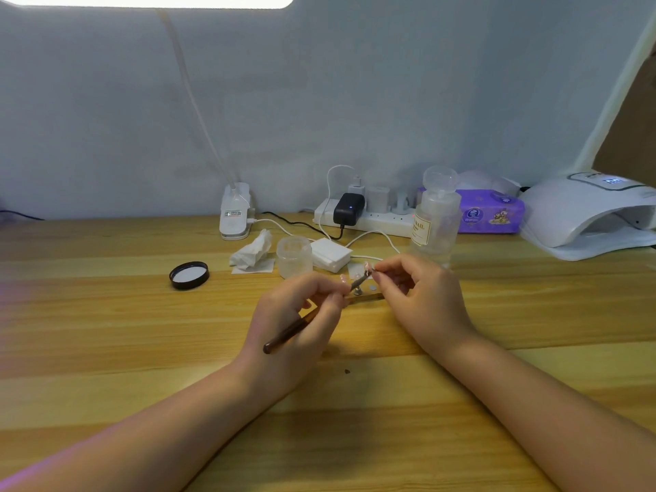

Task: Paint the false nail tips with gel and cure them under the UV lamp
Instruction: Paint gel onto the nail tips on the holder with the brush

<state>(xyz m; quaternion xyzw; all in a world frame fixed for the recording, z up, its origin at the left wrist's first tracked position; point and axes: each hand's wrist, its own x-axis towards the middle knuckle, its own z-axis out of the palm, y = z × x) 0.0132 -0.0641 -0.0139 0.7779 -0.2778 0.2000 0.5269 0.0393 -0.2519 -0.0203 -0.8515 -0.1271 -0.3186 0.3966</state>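
Forearms: both are coming in from the near edge and lying low over the wooden table (106,314), meeting around the middle.

Left hand (298,314): it's gripping a dark-handled brush (289,335) pen-style, fingers curled round it, metal end pointing up and right toward the other hand.

Right hand (422,296): it's pinching something small at its fingertips, looks like a nail tip (368,267) on a little holder, but it's too tiny and blurry to swear by.

Where the tips are: one more pinkish nail tip seems to be sitting on a small stand (365,296) just beneath the hands, partly hidden by them.

Step in hand: I'm guessing painting, since the brush end is sitting right at the pinched tip.

Gel: the frosted jar (294,256) is standing open just beyond the hands, its black lid (189,275) lying off to the left.

UV lamp (582,214): it's sitting at the far right, display lit, mouth facing left, well apart from the hands.

Next move: probably finishing an even coat without flooding the edges, then carrying the tip over to the lamp without touching the wet surface. Just my read.

Other stuff: clear pump bottle (435,221), stack of white pads (330,255), crumpled tissue (252,250), power strip (365,214), purple tissue pack (490,211), clip lamp base (235,213) along the far side.
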